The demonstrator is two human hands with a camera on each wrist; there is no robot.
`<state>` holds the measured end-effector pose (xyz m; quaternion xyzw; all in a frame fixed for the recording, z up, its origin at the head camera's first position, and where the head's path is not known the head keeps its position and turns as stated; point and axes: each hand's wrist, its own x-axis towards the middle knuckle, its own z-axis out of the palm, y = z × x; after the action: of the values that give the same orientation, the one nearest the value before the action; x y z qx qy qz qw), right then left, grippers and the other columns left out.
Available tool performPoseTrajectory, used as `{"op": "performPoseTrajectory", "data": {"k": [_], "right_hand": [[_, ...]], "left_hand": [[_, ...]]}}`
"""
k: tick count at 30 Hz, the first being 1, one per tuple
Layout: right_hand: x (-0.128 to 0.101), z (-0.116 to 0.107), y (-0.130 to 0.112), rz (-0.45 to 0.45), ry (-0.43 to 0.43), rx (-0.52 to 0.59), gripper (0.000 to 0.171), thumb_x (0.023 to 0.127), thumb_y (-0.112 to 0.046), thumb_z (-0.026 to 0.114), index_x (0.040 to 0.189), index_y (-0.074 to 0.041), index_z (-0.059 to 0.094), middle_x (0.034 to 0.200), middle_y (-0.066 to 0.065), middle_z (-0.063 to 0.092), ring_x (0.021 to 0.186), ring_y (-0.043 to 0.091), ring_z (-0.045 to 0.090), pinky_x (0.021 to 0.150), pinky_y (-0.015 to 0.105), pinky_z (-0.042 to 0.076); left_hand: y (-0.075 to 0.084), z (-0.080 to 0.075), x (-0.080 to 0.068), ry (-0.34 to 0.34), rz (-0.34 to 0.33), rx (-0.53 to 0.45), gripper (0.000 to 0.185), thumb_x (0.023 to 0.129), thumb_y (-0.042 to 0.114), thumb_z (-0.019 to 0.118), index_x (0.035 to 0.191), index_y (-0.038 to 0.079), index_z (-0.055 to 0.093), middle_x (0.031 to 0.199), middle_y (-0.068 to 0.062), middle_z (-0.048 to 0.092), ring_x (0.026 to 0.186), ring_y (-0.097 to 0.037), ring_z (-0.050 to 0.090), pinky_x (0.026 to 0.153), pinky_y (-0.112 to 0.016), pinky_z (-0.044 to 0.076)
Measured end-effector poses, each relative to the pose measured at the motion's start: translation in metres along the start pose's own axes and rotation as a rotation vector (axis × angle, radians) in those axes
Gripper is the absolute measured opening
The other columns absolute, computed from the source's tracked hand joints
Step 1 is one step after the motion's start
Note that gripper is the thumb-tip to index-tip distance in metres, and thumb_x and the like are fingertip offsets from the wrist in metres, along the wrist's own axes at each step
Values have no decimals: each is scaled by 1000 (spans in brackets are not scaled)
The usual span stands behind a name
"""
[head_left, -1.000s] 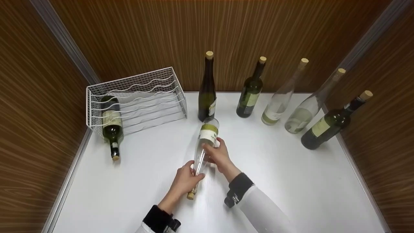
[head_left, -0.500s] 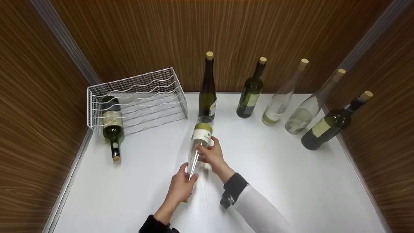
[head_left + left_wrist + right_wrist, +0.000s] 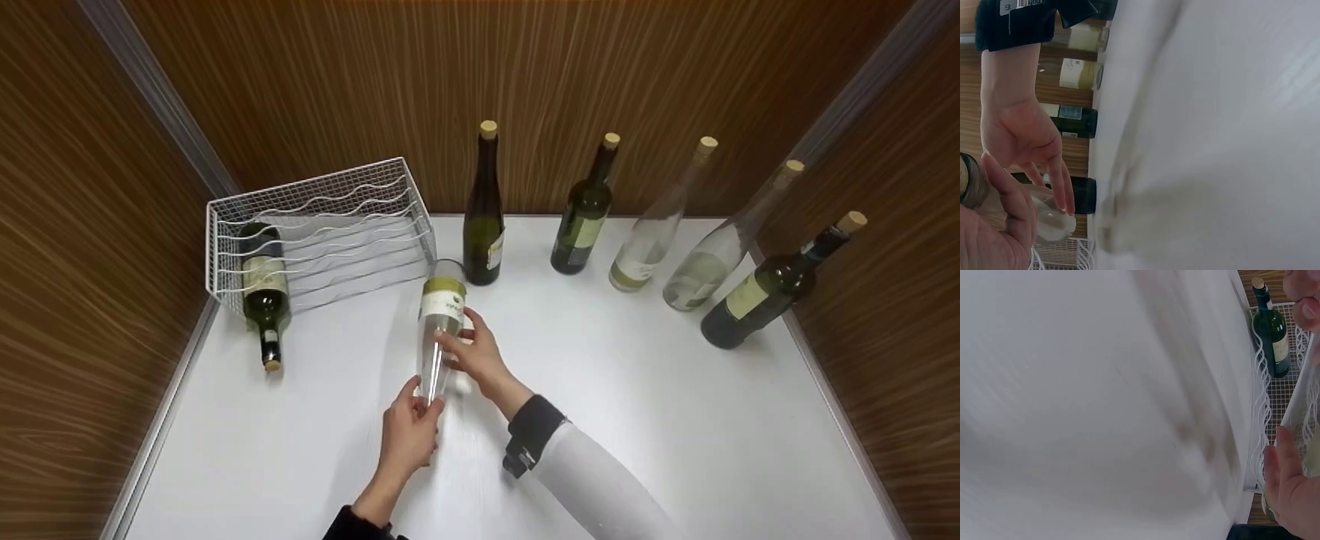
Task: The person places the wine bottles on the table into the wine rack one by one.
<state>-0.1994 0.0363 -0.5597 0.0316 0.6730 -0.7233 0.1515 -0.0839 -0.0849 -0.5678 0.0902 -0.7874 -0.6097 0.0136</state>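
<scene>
A clear glass wine bottle (image 3: 442, 304) with a white and olive label is held above the white table, its base pointing away and its neck towards me. My left hand (image 3: 409, 435) grips the neck, hiding most of it in the head view; the left wrist view shows the cork (image 3: 963, 175) beside the thumb. On the bottle's body, below the label, my right hand (image 3: 480, 360) holds on with thumb and fingers. Left of the bottle, a white wire rack (image 3: 330, 184) carries a dark green corked wine bottle (image 3: 266, 304), lying with its neck out front.
Just behind the held bottle stands a tall dark wine bottle (image 3: 484, 232). Further right are a green bottle (image 3: 581, 225), two clear bottles (image 3: 641, 251) and another green bottle (image 3: 757, 296), all corked. Wood-patterned panels (image 3: 360, 75) close off the back and sides.
Both hands have carried the clear bottle leftwards, towards the rack, and its base now points more directly away. The cork has gone out of sight behind the left hand in the head view.
</scene>
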Motion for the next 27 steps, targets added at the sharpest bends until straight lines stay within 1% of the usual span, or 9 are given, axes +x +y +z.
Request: {"op": "performPoseTrajectory", "data": {"k": [4, 8, 14, 17, 20, 23, 27], "right_hand": [[-2, 2, -1, -10, -54, -22, 78, 91, -20, 73, 153, -6, 29, 128, 25, 46, 103, 32, 64, 80, 40, 57], [-5, 5, 0, -22, -113, -55, 69, 92, -16, 69, 151, -4, 34, 129, 23, 51, 103, 31, 65, 80, 39, 57], [-10, 10, 3, -39, -207, -85, 60, 94, -12, 67, 147, -2, 41, 128, 19, 55, 103, 29, 66, 82, 41, 56], [-11, 12, 3, -49, -246, -91, 57, 94, -11, 67, 145, -2, 45, 128, 19, 57, 104, 29, 66, 82, 42, 56], [-13, 14, 3, -54, -277, -99, 53, 95, -11, 66, 143, -1, 48, 128, 19, 57, 105, 29, 65, 83, 43, 56], [-14, 14, 3, -55, -301, -108, 51, 96, -11, 65, 143, 0, 48, 129, 21, 56, 107, 31, 64, 83, 42, 56], [-17, 13, 4, -51, -310, -126, 50, 97, -14, 63, 143, -2, 48, 132, 23, 54, 108, 32, 63, 83, 41, 56]], "left_hand": [[0, -4, 2, 44, -12, -21, 57, 95, 10, 64, 142, -9, 39, 80, -11, 60, 47, -12, 55, 38, -26, 45], [0, -10, 3, 76, -22, -25, 55, 96, 12, 64, 142, -7, 41, 81, -15, 61, 49, -15, 55, 38, -26, 45], [0, -19, 7, 100, -75, -19, 57, 98, 18, 62, 144, -4, 39, 86, -17, 62, 52, -17, 57, 39, -28, 47], [-2, -24, 10, 106, -84, -12, 57, 98, 18, 60, 145, -5, 37, 88, -19, 63, 54, -17, 57, 41, -28, 49], [-3, -28, 12, 122, -87, -4, 57, 98, 19, 60, 145, -5, 37, 88, -19, 63, 55, -17, 57, 43, -29, 50], [-5, -32, 13, 141, -90, 2, 58, 98, 19, 60, 144, -6, 37, 86, -16, 63, 56, -17, 58, 43, -30, 51], [-8, -36, 15, 157, -98, -9, 58, 98, 20, 60, 144, -8, 36, 86, -15, 65, 53, -16, 58, 43, -30, 51]]}}
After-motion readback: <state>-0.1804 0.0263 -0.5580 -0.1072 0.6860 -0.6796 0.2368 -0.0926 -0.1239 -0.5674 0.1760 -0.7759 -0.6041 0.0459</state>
